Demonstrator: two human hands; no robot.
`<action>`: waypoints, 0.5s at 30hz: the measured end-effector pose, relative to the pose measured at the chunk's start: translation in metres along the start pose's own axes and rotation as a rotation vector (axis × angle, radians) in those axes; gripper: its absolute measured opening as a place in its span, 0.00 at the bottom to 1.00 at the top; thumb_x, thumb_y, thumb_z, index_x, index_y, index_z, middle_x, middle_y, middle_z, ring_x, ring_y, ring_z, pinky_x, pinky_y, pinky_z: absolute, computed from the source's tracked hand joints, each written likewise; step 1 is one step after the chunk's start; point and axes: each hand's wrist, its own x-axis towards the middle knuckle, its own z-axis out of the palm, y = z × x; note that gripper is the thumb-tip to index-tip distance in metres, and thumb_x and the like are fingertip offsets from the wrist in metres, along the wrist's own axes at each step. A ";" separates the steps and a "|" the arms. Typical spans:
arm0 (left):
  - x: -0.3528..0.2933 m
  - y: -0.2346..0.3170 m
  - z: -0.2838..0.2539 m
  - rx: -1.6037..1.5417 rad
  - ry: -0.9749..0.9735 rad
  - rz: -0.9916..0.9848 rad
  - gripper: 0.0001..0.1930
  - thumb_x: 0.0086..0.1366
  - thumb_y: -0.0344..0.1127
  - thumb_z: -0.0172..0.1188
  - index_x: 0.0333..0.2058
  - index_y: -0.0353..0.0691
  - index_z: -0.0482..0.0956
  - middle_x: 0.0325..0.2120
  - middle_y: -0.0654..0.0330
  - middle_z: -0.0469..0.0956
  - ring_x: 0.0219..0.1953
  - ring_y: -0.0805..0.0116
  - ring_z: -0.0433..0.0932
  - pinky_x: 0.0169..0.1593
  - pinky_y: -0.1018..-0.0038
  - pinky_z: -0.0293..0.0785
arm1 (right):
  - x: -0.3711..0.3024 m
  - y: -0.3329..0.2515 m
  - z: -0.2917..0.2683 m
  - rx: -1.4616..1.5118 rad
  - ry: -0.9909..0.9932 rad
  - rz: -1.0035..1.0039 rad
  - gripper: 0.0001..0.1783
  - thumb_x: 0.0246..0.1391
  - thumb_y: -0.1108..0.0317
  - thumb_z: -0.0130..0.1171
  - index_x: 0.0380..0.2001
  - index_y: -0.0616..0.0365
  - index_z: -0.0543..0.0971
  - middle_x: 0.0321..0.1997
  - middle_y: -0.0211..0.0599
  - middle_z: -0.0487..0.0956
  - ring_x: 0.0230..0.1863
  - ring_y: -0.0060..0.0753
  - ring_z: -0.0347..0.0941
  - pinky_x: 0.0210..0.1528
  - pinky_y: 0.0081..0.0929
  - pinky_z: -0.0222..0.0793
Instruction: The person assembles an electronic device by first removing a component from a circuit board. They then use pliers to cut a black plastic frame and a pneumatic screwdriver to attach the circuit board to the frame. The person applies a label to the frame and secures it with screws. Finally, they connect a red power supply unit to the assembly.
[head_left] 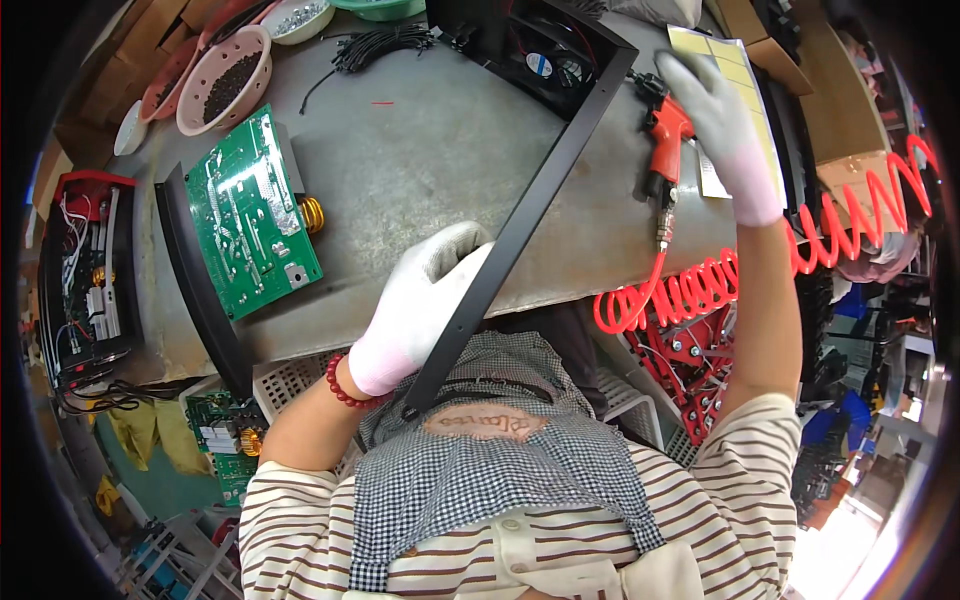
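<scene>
My left hand [428, 300], in a white glove, is closed around the side of a black metal case [500, 248], its fingertips partly hidden behind the long flat edge. The case slants from my apron up to the far side of the bench, and a fan [545, 68] shows inside its far end. My right hand [712, 112], gloved too, has its fingers stretched out over a sheet of yellow labels [755, 105]. Just left of that hand lies a red air gun [668, 140] on a coiled red hose [690, 288]; whether they touch I cannot tell.
Left on the bench stands a green circuit board [252, 215] by a black panel [195, 270]. Farther left is an opened device [90, 280]. Bowls of screws [228, 88] and black cable ties [380, 48] lie at the back. Cardboard boxes [845, 100] stand right.
</scene>
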 end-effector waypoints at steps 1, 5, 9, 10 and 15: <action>0.000 0.000 0.000 -0.074 -0.007 -0.016 0.11 0.69 0.39 0.56 0.32 0.36 0.74 0.22 0.70 0.68 0.25 0.86 0.65 0.28 0.84 0.63 | 0.019 -0.001 0.000 -0.115 -0.031 -0.195 0.24 0.63 0.54 0.52 0.50 0.65 0.76 0.46 0.39 0.81 0.46 0.29 0.75 0.50 0.28 0.68; 0.005 -0.001 -0.007 -0.194 -0.096 -0.008 0.09 0.68 0.37 0.55 0.33 0.35 0.75 0.23 0.70 0.69 0.24 0.86 0.65 0.27 0.84 0.63 | 0.079 -0.027 0.020 0.111 -0.310 -0.009 0.22 0.62 0.54 0.56 0.48 0.62 0.76 0.39 0.34 0.80 0.32 0.24 0.75 0.34 0.22 0.71; 0.005 0.001 -0.012 -0.336 -0.105 -0.087 0.09 0.66 0.36 0.56 0.35 0.35 0.76 0.24 0.70 0.71 0.25 0.85 0.67 0.28 0.84 0.64 | 0.079 -0.049 0.034 0.327 -0.546 0.314 0.27 0.69 0.52 0.45 0.57 0.63 0.74 0.55 0.28 0.77 0.50 0.19 0.72 0.59 0.19 0.63; 0.003 0.000 -0.017 -0.278 -0.116 -0.074 0.10 0.66 0.37 0.56 0.35 0.35 0.76 0.24 0.69 0.72 0.25 0.85 0.67 0.29 0.84 0.64 | 0.075 -0.047 0.036 0.367 -0.548 0.257 0.26 0.68 0.52 0.46 0.55 0.65 0.75 0.52 0.29 0.78 0.49 0.20 0.73 0.56 0.21 0.64; -0.023 0.000 -0.066 -0.085 -0.143 -0.162 0.12 0.66 0.41 0.57 0.38 0.36 0.77 0.27 0.68 0.75 0.26 0.83 0.70 0.31 0.85 0.66 | 0.022 -0.049 0.047 0.460 -0.353 0.032 0.27 0.67 0.50 0.48 0.49 0.65 0.78 0.43 0.26 0.81 0.44 0.17 0.72 0.53 0.19 0.65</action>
